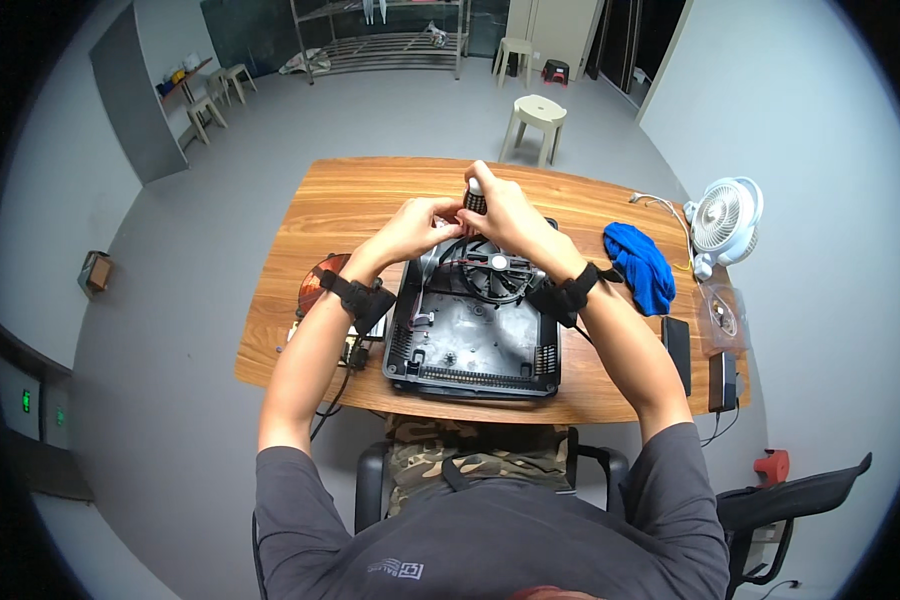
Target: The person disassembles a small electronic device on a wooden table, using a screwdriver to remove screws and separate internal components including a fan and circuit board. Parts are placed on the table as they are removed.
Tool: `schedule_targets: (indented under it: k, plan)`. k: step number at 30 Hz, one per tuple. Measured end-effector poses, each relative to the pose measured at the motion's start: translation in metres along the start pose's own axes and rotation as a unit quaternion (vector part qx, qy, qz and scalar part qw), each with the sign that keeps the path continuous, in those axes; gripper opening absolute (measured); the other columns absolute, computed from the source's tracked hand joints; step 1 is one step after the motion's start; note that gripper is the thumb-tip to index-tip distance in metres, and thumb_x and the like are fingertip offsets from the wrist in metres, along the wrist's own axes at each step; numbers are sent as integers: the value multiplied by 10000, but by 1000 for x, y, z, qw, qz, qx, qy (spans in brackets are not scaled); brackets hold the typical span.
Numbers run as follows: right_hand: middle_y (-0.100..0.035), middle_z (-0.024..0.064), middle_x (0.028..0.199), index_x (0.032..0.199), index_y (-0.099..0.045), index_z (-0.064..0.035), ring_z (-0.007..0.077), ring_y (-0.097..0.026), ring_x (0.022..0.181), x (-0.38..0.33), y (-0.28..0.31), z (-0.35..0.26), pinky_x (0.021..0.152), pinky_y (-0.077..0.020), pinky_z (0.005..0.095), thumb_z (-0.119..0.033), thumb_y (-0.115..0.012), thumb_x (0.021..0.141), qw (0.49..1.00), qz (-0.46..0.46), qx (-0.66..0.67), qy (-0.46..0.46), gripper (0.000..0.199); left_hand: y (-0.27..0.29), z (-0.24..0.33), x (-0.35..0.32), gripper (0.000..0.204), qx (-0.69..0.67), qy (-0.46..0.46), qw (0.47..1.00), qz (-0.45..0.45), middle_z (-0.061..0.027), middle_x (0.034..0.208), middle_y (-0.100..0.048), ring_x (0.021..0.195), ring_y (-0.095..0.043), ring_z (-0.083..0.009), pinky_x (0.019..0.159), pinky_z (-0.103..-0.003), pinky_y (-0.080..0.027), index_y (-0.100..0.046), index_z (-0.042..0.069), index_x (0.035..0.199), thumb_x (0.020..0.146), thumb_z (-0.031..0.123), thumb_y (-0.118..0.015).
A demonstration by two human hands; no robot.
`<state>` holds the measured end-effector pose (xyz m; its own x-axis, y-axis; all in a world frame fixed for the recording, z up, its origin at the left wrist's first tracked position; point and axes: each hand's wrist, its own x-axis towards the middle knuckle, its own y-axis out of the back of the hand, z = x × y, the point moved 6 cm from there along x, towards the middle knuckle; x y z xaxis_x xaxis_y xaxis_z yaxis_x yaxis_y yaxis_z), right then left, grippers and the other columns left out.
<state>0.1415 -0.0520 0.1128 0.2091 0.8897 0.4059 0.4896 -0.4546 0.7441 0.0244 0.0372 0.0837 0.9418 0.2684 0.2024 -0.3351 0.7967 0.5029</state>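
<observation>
A black plastic appliance housing (470,345) lies on the table in front of me, its inside facing up. A black fan (497,263) sits in its far part, and thin wires run along the left inside. At the housing's far edge, my right hand (505,210) is closed round the black, white-topped handle of a screwdriver (476,197), held roughly upright. Its tip is hidden by my fingers. Beside it, my left hand (415,228) has thumb and fingers pinched together close to the tool's lower end; what they hold, if anything, cannot be made out.
A copper coil (320,285) and parts with a cable lie left of the housing, partly behind my left forearm. On the right are a blue cloth (639,268), a white fan (725,218), a clear plastic box (722,318) and a flat black object (676,355). A stool (540,112) stands beyond the table.
</observation>
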Motion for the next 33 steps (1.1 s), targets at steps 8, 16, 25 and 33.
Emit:
schedule_targets:
  k: [8,16,25,33]
  plan:
    - [-705,261,897,1052,-525,-32,468,-689,874,12,18,-20,734,-538,536,-538,-608,975,979,-85,-177,-59,518,-7,-32,17,185,-25,-5,998,61,-111,986,-778,937,-726,-173,890,-348,-555,-735,8,1072,945,133,-685]
    - [-715,213,941,1090,-575,-49,421,-689,917,20,9,-24,782,-537,494,-391,-590,988,980,-130,-150,-10,357,-1,-32,9,246,-8,-31,996,83,-105,912,-764,846,-710,-178,811,-333,-548,-713,1,1034,860,164,-773]
    - [-701,195,950,1032,-627,-65,402,-670,963,28,-2,-38,817,-527,489,-342,-557,988,980,-135,-144,12,289,-2,-33,6,315,15,14,994,109,-83,884,-725,824,-670,-160,771,-338,-533,-686,8,992,780,158,-862]
    - [-651,188,971,1005,-653,-47,402,-653,958,27,-11,-40,836,-522,469,-272,-568,958,974,-123,-190,23,245,-3,-27,8,449,59,54,990,118,-140,947,-760,903,-732,-278,805,-395,-559,-698,38,1018,730,315,-900]
